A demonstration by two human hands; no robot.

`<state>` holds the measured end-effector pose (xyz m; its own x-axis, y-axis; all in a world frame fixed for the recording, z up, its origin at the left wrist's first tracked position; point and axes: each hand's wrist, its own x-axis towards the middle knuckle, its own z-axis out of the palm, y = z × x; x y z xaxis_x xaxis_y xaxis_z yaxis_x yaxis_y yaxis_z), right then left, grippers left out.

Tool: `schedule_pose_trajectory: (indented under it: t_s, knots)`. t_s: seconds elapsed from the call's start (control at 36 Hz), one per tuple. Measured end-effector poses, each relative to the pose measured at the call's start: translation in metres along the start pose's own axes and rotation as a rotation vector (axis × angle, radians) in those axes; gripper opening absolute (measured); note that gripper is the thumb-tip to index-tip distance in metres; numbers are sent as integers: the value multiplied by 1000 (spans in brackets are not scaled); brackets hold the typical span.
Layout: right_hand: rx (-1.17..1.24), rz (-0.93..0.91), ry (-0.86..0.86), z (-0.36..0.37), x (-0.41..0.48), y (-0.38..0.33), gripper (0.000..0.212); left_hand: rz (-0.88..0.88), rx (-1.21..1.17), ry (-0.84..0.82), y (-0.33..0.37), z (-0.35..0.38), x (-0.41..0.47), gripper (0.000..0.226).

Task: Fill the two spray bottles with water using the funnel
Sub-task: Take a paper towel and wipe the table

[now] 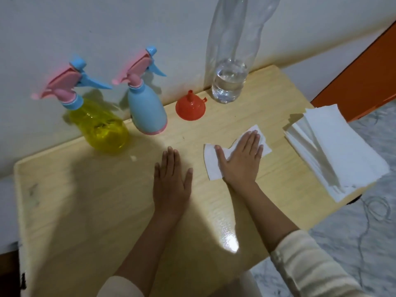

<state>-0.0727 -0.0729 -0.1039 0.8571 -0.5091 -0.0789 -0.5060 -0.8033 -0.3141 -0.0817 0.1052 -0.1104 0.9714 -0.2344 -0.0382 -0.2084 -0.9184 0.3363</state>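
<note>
**Head view.** Your left hand [171,183] lies flat on the tabletop [85,200], palm down, fingers straight and close together, grasping nothing. Your right hand [240,159] is likewise released. It presses palm down, fingers straight, on a single white tissue [211,166] spread on the tabletop just right of the left hand. The two hands are near each other but apart. A pale sleeve [310,264] covers your right forearm.

Along the far edge, by the wall [107,28], the task's things stand from left to right.
- **Yellow bottle** [102,127]: translucent and upright, with a pink-and-blue trigger head fitted. Its water level cannot be told.
- **Blue bottle** [147,112]: just beside the yellow one, opaque with a pink base band. It is upright, and its matching trigger head is also fitted.
- **Funnel** [190,108]: orange-red and upside down, wide mouth on the tabletop and spout pointing up. It touches neither neighbour.
- **Water bottle** [230,82]: tall, clear and upright, with a shallow layer of water at its bottom. Its top runs out of view.

A tissue stack [342,151] rests at the right edge of the tabletop, well apart from the funnel and apart from your right hand. Beyond that edge a grey marbled floor [364,221] shows.
</note>
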Motion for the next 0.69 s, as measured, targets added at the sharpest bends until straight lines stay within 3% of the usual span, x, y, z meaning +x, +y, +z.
schedule_pose_trajectory:
  t_s: [0.33,0.69]
  knots:
    - [-102,-419,-91,-2,60,-13,101,-74,13,8,7,-2,4,71]
    - [-123,-661,-128,2,77,-26,87,-118,23,42,11,-3,2,70]
